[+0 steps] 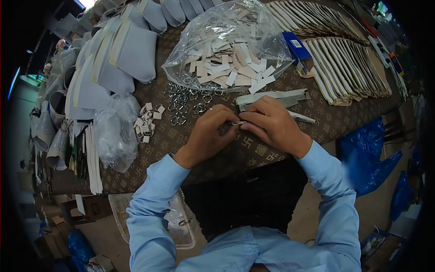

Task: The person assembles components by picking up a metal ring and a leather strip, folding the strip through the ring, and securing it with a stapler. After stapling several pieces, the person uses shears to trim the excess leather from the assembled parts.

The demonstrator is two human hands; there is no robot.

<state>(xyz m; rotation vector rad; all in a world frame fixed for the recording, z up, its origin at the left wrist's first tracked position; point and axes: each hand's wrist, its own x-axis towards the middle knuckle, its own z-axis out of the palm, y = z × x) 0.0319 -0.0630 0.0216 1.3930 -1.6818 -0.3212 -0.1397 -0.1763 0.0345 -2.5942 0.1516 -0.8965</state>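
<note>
Over the near part of the table, my left hand point(213, 130) and my right hand point(270, 123) meet fingertip to fingertip. Both are closed in a pinch on a small pale tab point(239, 123), with what looks like a bit of metal at its left end; the fingers cover most of it. Just behind my left hand lies a pile of metal rings point(182, 103). Further left is a heap of rings fitted with pale tabs point(147, 121). A long greyish-white strip point(276, 99) lies behind my right hand.
A clear plastic bag point(181, 54) full of loose pale tabs point(247, 70) spreads at the back. Grey pouch-shaped pieces point(136, 52) stack on the left, beside a crumpled plastic bag point(115, 131). Folded pale pieces point(346, 70) line the right, with a blue box point(297, 47).
</note>
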